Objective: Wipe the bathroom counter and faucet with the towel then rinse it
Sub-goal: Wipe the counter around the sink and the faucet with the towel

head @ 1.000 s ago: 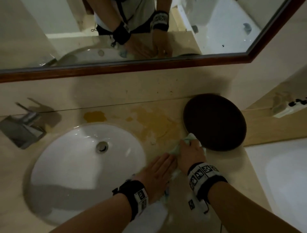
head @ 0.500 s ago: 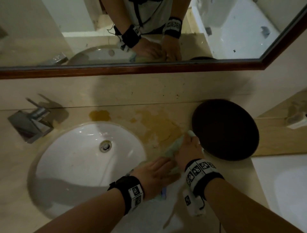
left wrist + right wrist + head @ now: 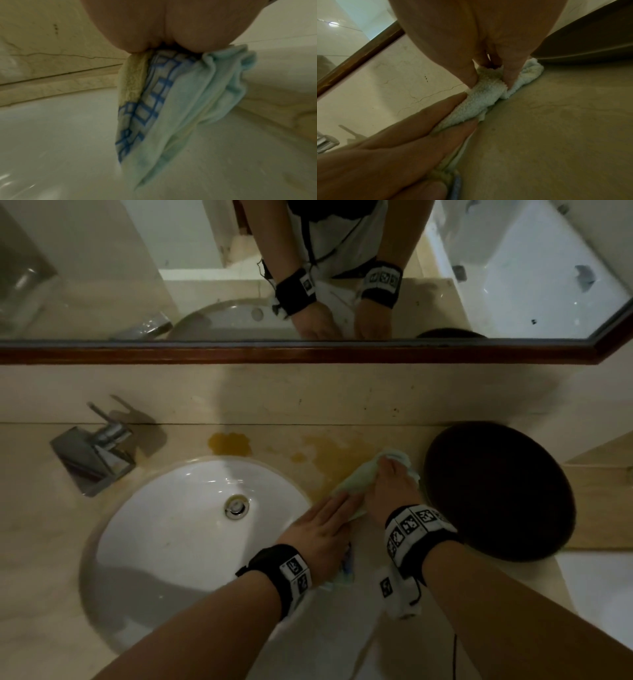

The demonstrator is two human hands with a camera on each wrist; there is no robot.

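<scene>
Bench-wiping step: right hand (image 3: 390, 487) grips bunched towel (image 3: 356, 484), left hand (image 3: 322, 532) presses it flat at frame centre; next, probably, scrub the yellow stain (image 3: 342, 457).

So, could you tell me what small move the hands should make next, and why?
Probably push the towel a little further back and left over the yellow stain. The right hand grips its front end beside the dark round tray, the left hand presses it flat, and stain shows beyond it.
</scene>
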